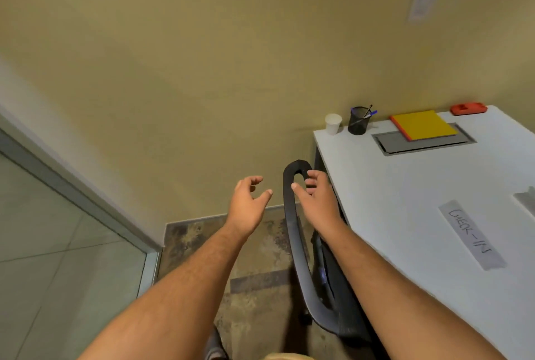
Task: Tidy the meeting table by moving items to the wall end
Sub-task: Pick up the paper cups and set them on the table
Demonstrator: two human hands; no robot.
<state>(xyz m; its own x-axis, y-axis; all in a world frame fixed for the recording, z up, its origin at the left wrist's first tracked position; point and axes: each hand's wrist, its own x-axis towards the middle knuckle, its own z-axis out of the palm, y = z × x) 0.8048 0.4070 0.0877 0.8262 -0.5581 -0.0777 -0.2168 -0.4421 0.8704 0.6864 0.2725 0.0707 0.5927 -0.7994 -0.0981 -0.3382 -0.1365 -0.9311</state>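
Observation:
The white meeting table (411, 197) fills the right side, its far end against the beige wall. Along that end stand a white paper cup (333, 124), a black mesh pen holder (359, 120) with pens, a yellow-and-orange pad stack (422, 125) and a red stapler-like object (469, 108). My left hand (249, 203) hangs over the floor, fingers apart, holding nothing. My right hand (317, 194) is open too, its fingers at the top of a black chair back (292, 229), beside the table's left edge.
A grey cable hatch (419, 144) is set into the table under the pads. A tape label reading CHECK-IN (472, 233) lies on the table. A glass partition (58, 244) with a metal frame runs along the left. Patterned carpet (254, 287) lies below.

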